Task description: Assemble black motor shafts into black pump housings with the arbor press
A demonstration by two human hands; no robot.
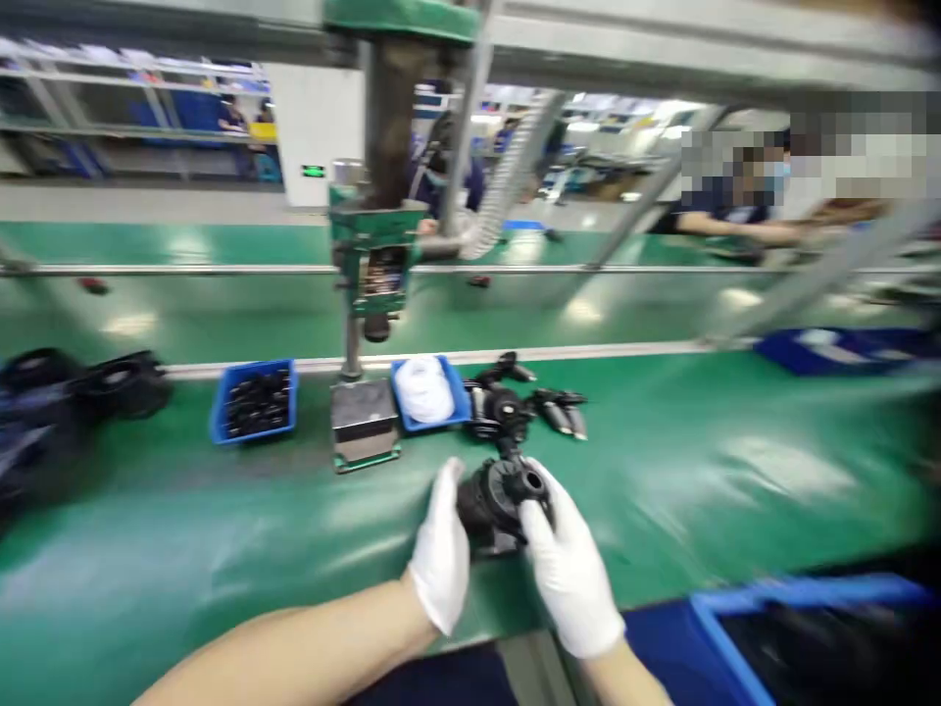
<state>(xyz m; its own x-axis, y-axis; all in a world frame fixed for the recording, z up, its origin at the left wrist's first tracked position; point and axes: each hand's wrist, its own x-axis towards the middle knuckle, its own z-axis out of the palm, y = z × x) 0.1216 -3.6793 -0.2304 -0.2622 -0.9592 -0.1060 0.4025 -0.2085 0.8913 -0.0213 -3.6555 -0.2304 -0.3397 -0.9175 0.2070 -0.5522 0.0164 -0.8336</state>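
Note:
A black round plastic housing (481, 505) is held just above or on the green bench near its front edge; which of the two I cannot tell. My left hand (443, 549), in a white glove, presses round its left side. On the right, my right hand (563, 559), also white-gloved, grips the housing by a short hollow tube (530, 482) at its top, thumb and fingers closed about it. Right behind the hands lies a cluster of black plastic parts (506, 407), and beside these are several dark pieces with pale tips (565, 412).
A green press (378, 255) stands over a metal block (364, 412). Blue trays hold small black parts (259, 402) and white rings (424, 390). Black housings (122, 382) sit at the left. A blue crate (724, 642) is at front right. Co-workers (724, 211) sit across the bench.

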